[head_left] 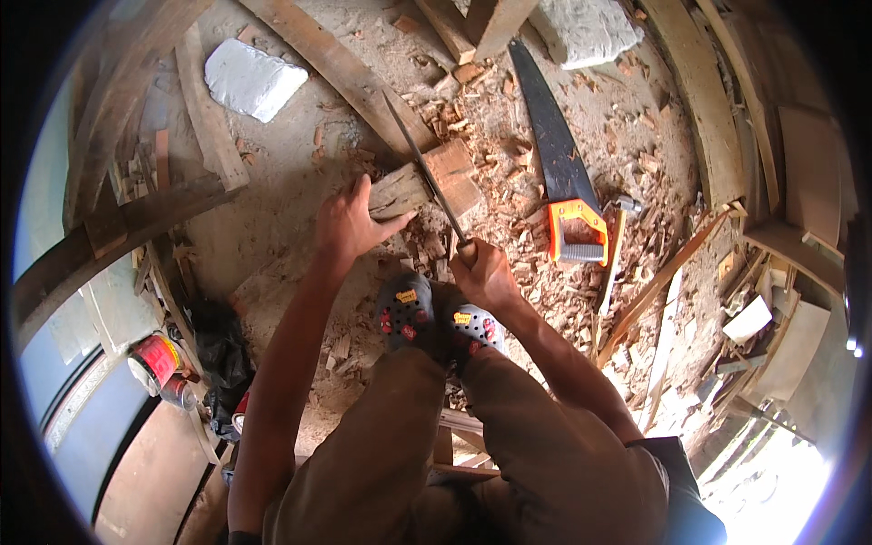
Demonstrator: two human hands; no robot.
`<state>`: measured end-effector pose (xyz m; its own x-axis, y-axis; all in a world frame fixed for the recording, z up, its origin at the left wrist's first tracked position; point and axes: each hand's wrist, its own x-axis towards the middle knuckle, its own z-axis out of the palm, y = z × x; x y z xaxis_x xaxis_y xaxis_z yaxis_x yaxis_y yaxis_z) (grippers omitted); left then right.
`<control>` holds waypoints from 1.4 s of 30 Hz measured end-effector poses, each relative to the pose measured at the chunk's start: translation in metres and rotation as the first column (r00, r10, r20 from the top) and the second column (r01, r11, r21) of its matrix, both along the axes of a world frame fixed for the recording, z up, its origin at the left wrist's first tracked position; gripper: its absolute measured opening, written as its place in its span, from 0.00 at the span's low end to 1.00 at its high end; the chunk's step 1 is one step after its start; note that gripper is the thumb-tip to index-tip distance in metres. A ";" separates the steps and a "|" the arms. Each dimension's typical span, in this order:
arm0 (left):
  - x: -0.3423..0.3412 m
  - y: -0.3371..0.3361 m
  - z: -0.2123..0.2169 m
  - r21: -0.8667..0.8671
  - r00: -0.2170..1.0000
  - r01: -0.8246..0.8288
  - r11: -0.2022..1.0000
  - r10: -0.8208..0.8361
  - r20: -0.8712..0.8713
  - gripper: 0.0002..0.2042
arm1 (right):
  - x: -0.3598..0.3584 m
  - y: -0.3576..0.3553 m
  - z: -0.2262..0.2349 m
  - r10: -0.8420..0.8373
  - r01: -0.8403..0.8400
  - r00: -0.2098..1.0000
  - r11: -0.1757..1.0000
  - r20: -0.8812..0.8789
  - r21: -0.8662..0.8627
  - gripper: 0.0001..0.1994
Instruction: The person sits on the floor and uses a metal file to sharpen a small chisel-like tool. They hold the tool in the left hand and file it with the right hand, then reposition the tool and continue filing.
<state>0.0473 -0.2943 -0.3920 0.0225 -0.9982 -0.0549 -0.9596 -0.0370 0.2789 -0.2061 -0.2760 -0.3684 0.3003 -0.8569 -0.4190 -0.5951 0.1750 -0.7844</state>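
Grey-brown, cracked wood is filling the left hand (350, 221): this short wooden piece (400, 192) is sitting low over the floor (272, 173), ahead of the person's feet, with the thumb pressing its near side. The right hand (489, 275) is gripping the handle of a long, narrow, dark tool (420, 156), whose length is slanting up past the piece's right end; whether they are touching, I cannot tell. Just right of the tool, a lighter brown block (459, 173) is lying near a long plank (341, 77). Grey perforated clogs (408, 313) are standing below. Farther right, a handsaw (551, 136) with an orange-and-grey handle is lying among wood chips (536, 304), a hammer (617, 243) just beside it. Toward the upper left, a whitish slab (254, 79) is resting.
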 end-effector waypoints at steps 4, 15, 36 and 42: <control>-0.004 0.005 0.009 0.016 1.000 -0.020 1.000 0.020 0.001 0.41 | 0.007 -0.010 0.042 -0.013 0.013 0.999 1.000 0.053 -0.007 0.09; 0.002 0.008 -0.011 0.032 0.999 -0.038 0.999 0.038 0.006 0.42 | -0.004 0.003 0.003 -0.013 0.020 0.996 0.997 -0.089 0.078 0.12; -0.014 0.129 0.013 0.679 -0.151 -0.582 0.447 0.762 -0.630 0.24 | -0.028 -0.004 0.012 -0.046 0.040 0.993 0.997 -0.106 -0.058 0.17; 0.005 0.103 0.009 0.825 -0.736 -0.556 0.102 0.401 -0.546 0.31 | -0.038 -0.002 0.001 0.000 -0.007 0.997 0.995 -0.076 -0.097 0.16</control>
<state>0.0521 -0.1916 -0.3827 0.5176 -0.1425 -0.8437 0.8343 -0.1350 0.5346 -0.2438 -0.2783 -0.3671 0.2742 -0.8937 -0.3550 -0.6536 0.0976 -0.7505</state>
